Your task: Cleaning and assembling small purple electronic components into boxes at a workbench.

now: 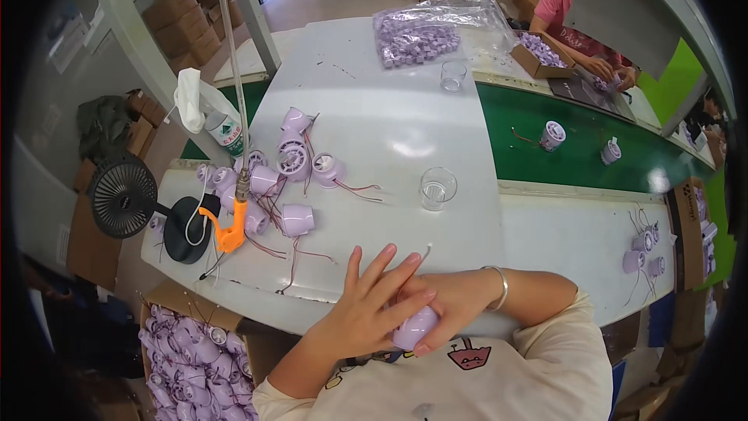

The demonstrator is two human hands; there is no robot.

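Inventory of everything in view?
held housing: 1, lilac, between hands
wired housings: about ten, lilac, white table
belt housings: 2, lilac, green belt
bench housings: about 4, lilac, right
housing box: 1, brown, lower left
parts bag: 1, clear, far table
parts carton: 1, brown, upper right
glasses: 2, clear, table
fan: 1, black, left
hose gun: 1, orange, left
bottle: 1, clear, left
stacked boxes: many, brown, background
co-worker's sleeve: 1, pink, upper right
left hand: 1, bare, over held housing
right hand: 1, bare, around held housing
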